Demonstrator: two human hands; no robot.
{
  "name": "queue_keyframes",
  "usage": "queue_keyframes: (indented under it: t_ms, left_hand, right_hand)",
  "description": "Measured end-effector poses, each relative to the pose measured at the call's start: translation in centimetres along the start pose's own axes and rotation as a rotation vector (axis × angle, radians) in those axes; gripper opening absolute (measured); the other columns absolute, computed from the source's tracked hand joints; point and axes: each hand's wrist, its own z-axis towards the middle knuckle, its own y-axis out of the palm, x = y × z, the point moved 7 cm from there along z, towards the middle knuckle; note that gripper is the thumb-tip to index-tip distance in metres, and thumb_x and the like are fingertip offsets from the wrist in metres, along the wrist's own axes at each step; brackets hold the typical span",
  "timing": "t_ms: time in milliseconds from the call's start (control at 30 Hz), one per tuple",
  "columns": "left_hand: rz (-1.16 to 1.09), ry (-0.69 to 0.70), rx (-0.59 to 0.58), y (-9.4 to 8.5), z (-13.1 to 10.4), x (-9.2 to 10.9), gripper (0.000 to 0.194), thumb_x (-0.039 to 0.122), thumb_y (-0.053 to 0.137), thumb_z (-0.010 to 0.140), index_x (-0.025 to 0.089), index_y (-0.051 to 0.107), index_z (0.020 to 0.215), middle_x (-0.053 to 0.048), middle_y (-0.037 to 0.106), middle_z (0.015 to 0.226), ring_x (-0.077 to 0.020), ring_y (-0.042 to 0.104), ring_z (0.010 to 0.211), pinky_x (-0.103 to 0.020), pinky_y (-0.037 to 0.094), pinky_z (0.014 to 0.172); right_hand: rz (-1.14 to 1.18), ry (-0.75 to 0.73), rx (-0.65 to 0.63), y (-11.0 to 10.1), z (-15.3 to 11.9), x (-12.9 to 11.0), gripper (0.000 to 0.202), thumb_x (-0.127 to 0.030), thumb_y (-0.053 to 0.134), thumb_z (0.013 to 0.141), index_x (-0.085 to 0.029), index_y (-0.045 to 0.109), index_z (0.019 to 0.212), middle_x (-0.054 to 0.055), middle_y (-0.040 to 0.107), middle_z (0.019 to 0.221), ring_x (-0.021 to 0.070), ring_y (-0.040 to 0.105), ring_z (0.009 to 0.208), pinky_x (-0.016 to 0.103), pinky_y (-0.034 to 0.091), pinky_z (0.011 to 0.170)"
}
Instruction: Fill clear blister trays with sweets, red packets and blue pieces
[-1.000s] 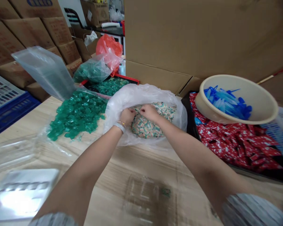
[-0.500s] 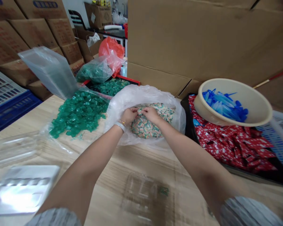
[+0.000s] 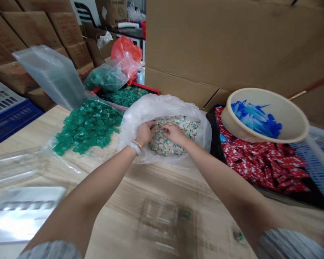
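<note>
A white plastic bag [image 3: 162, 104] lies rolled open on the wooden table, filled with small printed packets [image 3: 169, 145] in pale orange, white and green. My left hand [image 3: 145, 133] reaches over the bag's left side, its fingers curled together at the packets. Just to its right, my right hand [image 3: 175, 133] is over the heap with thumb and fingers pinched. Whatever either hand holds is too small to make out. Closer to me lies a clear plastic tray [image 3: 162, 219] with a small green packet [image 3: 186, 214] in its upper right part.
Green translucent pieces [image 3: 89, 126] are heaped on the left, beside stacked clear trays [image 3: 54, 77]. At right, a cream basin [image 3: 267, 133] of blue pieces [image 3: 256, 118] stands over red packets [image 3: 267, 165]. Cardboard [image 3: 205, 43] walls the back. Another clear tray [image 3: 24, 212] lies front left.
My hands have drawn slightly apart; in the earlier frame their fingertips were nearly together over the packets. The whole view has shifted a little.
</note>
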Motion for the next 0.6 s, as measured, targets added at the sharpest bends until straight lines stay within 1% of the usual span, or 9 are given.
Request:
queue_keyframes:
  t_ms: [67, 133, 200, 267, 300, 400, 500, 600]
  left_hand:
    - [-0.058, -0.045, -0.025, 0.3, -0.4, -1.1, 0.03, 0.014, 0.053, 0.073, 0.011, 0.064, 0.1, -0.008, 0.068, 0.094, -0.0182, 0.062, 0.084, -0.028, 0.048, 0.079]
    - [-0.089, -0.094, -0.037, 0.6, -0.5, -2.0, 0.029, 0.014, 0.053, 0.072, 0.01, 0.064, 0.099, -0.008, 0.068, 0.092, -0.018, 0.062, 0.082, -0.028, 0.049, 0.077]
    - [-0.099, -0.1, -0.041, 0.8, -0.4, -2.4, 0.03, 0.014, 0.053, 0.071, 0.009, 0.064, 0.098, -0.008, 0.068, 0.091, -0.018, 0.062, 0.082, -0.028, 0.049, 0.076]
    - [-0.095, -0.048, -0.053, 0.8, -0.2, -2.2, 0.033, 0.013, 0.052, 0.07, 0.01, 0.063, 0.101, -0.008, 0.067, 0.092, -0.0176, 0.061, 0.082, -0.028, 0.048, 0.076]
    - [-0.093, -0.012, -0.067, 0.9, -0.1, -2.0, 0.036, 0.012, 0.051, 0.07, 0.011, 0.063, 0.104, -0.007, 0.067, 0.093, -0.0172, 0.061, 0.082, -0.028, 0.048, 0.077]
    - [-0.094, 0.054, -0.137, 1.0, 0.1, -1.6, 0.04, 0.008, 0.047, 0.069, 0.013, 0.063, 0.105, -0.005, 0.068, 0.091, -0.0159, 0.06, 0.081, -0.027, 0.047, 0.078]
    - [-0.097, 0.058, -0.217, 1.1, 0.1, -1.5, 0.038, 0.007, 0.043, 0.07, 0.013, 0.065, 0.101, -0.003, 0.067, 0.079, -0.0148, 0.06, 0.072, -0.026, 0.047, 0.073]
    - [-0.046, 0.13, -0.265, 1.0, -0.4, -0.6, 0.033, 0.013, 0.044, 0.074, 0.014, 0.066, 0.099, -0.003, 0.066, 0.074, -0.0151, 0.059, 0.067, -0.026, 0.047, 0.069]
  right_hand:
    - [-0.068, -0.049, -0.005, -0.2, -0.4, -0.7, 0.02, -0.02, 0.056, 0.073, -0.016, 0.066, 0.09, 0.006, 0.061, 0.084, 0.0166, 0.054, 0.077, 0.027, 0.04, 0.073]
    - [-0.132, -0.081, 0.008, -0.6, -0.5, -1.4, 0.018, -0.019, 0.052, 0.076, -0.016, 0.066, 0.087, 0.007, 0.062, 0.085, 0.0179, 0.053, 0.08, 0.029, 0.039, 0.076]
    - [-0.155, -0.104, 0.045, -1.1, -0.5, -2.0, 0.02, -0.019, 0.047, 0.079, -0.016, 0.066, 0.084, 0.008, 0.062, 0.086, 0.0183, 0.053, 0.083, 0.029, 0.038, 0.078]
    - [-0.096, -0.083, 0.082, -1.5, -0.3, -2.3, 0.021, -0.017, 0.044, 0.08, -0.016, 0.066, 0.083, 0.007, 0.062, 0.083, 0.0171, 0.053, 0.081, 0.028, 0.037, 0.076]
    - [-0.042, -0.055, 0.079, -1.5, -0.1, -2.2, 0.021, -0.017, 0.045, 0.08, -0.016, 0.065, 0.083, 0.005, 0.062, 0.08, 0.016, 0.053, 0.078, 0.026, 0.037, 0.073]
    - [0.101, 0.028, -0.008, -0.4, 0.2, -1.9, 0.018, -0.014, 0.047, 0.077, -0.015, 0.064, 0.079, 0.001, 0.06, 0.069, 0.0126, 0.051, 0.066, 0.022, 0.036, 0.063]
    - [0.116, 0.056, -0.047, 0.6, 0.5, -2.0, 0.017, -0.014, 0.047, 0.075, -0.015, 0.064, 0.077, 0.0, 0.059, 0.066, 0.0116, 0.049, 0.062, 0.021, 0.034, 0.061]
    - [0.069, 0.071, -0.03, 1.0, 0.7, -2.0, 0.016, -0.015, 0.047, 0.075, -0.016, 0.063, 0.077, 0.001, 0.059, 0.065, 0.0123, 0.049, 0.062, 0.021, 0.034, 0.06]
